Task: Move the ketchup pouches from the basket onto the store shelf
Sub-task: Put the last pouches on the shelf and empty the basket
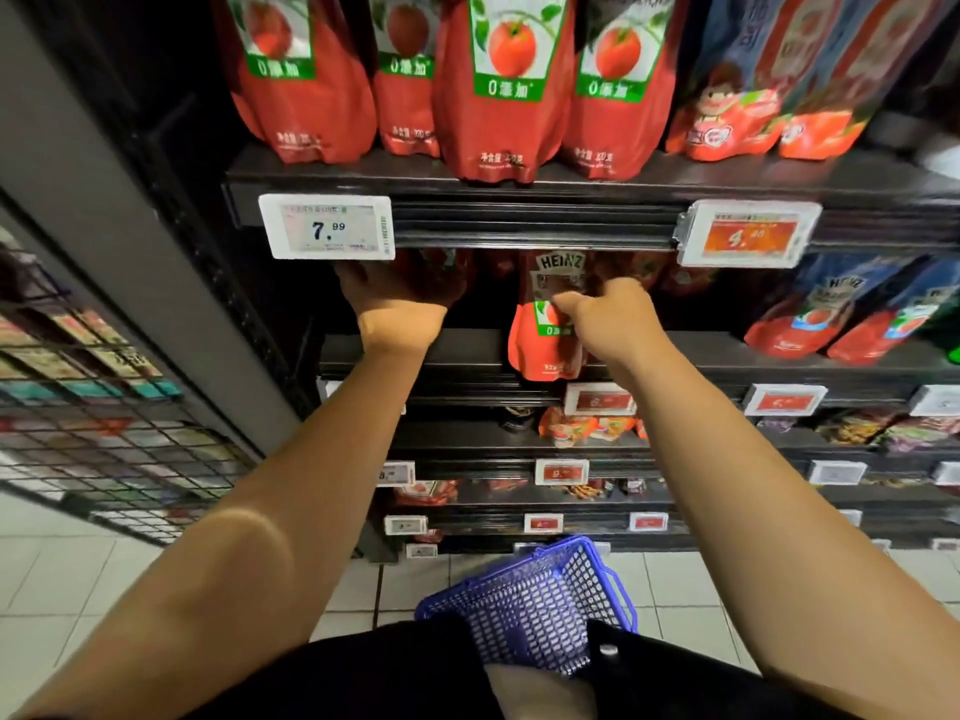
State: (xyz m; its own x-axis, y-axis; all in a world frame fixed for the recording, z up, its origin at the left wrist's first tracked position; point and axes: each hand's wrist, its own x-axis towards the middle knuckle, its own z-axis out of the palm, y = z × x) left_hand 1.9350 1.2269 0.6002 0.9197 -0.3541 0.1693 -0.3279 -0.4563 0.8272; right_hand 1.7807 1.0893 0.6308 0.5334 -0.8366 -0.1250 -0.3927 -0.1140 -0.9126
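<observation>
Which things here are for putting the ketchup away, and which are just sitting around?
For the job:
- Heinz ketchup pouch, pinched by the right hand
- left hand, reaching into the shelf
- blue basket on the floor

Just sitting around:
- 7.99 price tag
- blue-topped pouches
- wire rack

Both bare arms reach up the frame's middle. Left hand (387, 293) has its fingers hidden in shadow; right hand (605, 311) has fingers curled, pinching.

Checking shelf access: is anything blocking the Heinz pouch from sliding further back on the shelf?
Nothing visible. The right hand holds the Heinz pouch at the shelf edge; the space behind is too dark to judge.
</observation>
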